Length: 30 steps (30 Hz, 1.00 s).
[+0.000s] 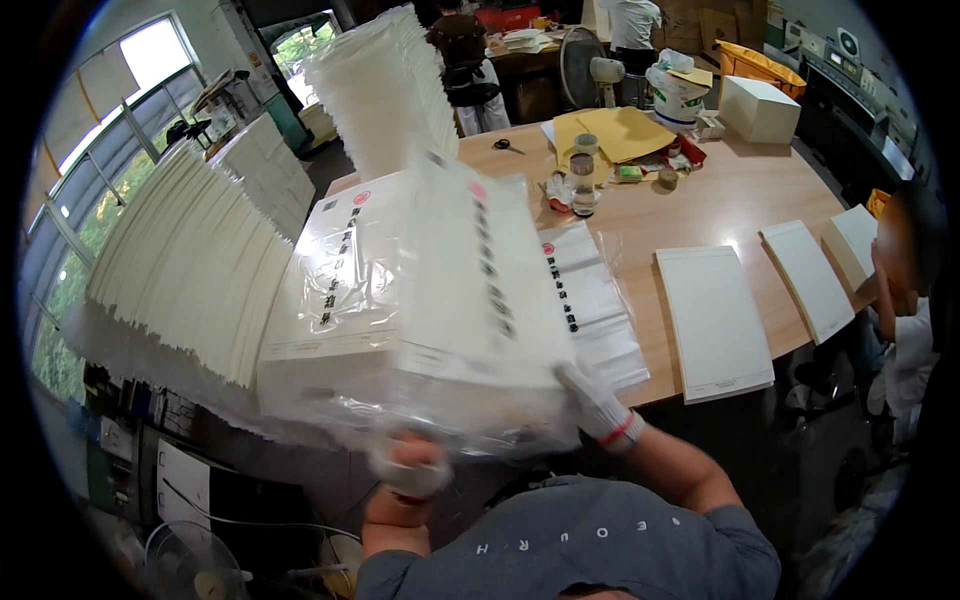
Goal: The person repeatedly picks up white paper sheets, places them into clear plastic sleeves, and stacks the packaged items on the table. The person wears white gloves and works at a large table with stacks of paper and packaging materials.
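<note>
A white printed plastic bag [480,270] with a clear lower edge is lifted before me, blurred by motion. At its lower right corner, my right hand [597,405] in a white knit glove is closed on the edge. My left hand [410,465], also gloved, is beneath the lower left edge; motion smears its fingers, so its grip is unclear. Left of the moving bag, a pile of similar glossy bags [325,270] lies with red and black print. Another printed bag [590,300] rests on the table to the right, partly covered.
Tall stacks of white bags [190,270] rise at the left and back [385,90]. White paper stacks [712,320] lie along the table's right side. Farther back are scissors [507,146], a glass jar [582,185], yellow envelopes [625,135] and a fan [590,70]. A person [905,320] sits at right.
</note>
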Motion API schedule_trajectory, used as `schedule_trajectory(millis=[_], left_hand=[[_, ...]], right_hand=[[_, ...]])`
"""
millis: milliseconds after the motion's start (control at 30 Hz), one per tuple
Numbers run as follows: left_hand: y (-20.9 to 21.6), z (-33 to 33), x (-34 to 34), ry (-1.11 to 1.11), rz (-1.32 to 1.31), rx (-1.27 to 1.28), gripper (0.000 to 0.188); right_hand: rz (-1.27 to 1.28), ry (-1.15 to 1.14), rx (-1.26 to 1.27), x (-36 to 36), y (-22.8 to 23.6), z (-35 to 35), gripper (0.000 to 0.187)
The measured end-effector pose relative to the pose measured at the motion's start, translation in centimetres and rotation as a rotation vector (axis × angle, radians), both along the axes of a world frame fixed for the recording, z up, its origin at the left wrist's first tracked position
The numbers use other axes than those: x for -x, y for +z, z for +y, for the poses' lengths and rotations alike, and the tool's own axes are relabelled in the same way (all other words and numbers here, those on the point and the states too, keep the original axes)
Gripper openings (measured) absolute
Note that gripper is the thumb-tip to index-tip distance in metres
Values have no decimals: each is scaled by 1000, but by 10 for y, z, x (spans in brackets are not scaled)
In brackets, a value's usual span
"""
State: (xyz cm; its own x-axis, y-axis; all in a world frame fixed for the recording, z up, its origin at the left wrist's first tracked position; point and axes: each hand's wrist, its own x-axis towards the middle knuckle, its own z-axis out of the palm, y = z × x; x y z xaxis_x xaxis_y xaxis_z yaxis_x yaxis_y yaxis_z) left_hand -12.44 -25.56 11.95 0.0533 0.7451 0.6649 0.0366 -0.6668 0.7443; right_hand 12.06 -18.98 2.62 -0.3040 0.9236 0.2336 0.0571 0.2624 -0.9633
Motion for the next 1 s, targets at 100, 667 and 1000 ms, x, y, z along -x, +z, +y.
schedule_trajectory(millis=[100, 667, 1000], left_hand=[[37, 32, 43, 378, -390, -242, 12], [-228, 30, -50, 61, 625, 351, 13], [-268, 132, -163, 37, 1274, 201, 24]], right_hand=[[648, 546, 303, 64, 43, 40, 29], [100, 48, 940, -27, -106, -50, 35], [424, -485, 976, -93, -115, -84, 34]])
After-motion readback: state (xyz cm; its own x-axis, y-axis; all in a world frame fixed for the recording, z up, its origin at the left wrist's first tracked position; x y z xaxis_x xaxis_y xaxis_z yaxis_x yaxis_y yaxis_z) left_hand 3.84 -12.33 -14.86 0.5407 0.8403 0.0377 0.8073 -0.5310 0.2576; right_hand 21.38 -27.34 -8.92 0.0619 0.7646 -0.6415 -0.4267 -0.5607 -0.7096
